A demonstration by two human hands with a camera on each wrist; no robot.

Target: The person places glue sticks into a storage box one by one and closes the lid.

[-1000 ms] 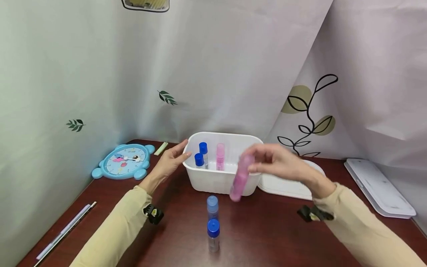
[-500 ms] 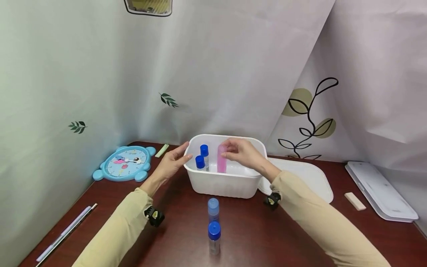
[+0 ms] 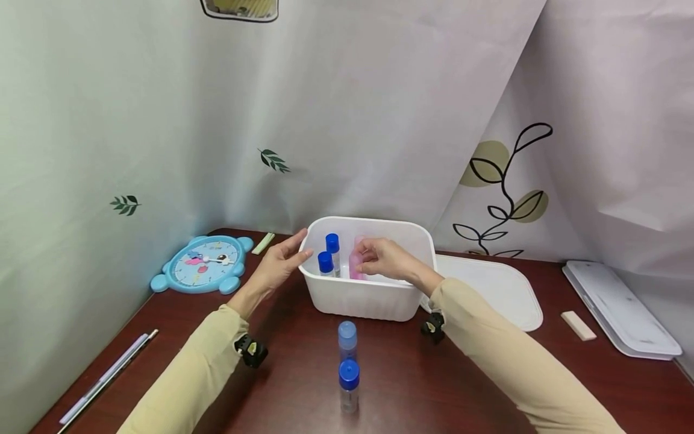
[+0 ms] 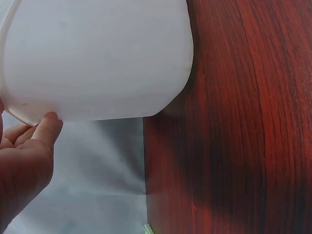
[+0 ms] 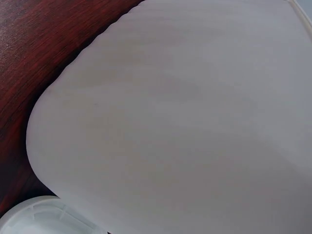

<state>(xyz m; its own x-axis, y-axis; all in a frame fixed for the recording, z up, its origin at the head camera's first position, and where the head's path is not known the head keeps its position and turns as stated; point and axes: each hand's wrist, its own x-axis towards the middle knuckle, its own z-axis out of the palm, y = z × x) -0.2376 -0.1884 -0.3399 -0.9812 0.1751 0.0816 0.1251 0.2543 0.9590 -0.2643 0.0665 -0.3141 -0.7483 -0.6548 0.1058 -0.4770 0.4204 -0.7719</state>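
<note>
Inside the white tub [image 3: 362,302], toward its left end and just beside the blue-capped tubes [image 3: 325,263], the pink tube [image 3: 355,267] stands with its long axis near upright, immediately left of the right hand [image 3: 389,256]. That hand is the nearer, thumb and fingers drawn together in what looks like a pinch on the tube. The left hand [image 3: 281,256] grips the tub's left edge between thumb and fingers. A second ago, the tube hung tilted over the tub's front edge; now it is within the walls.
</note>
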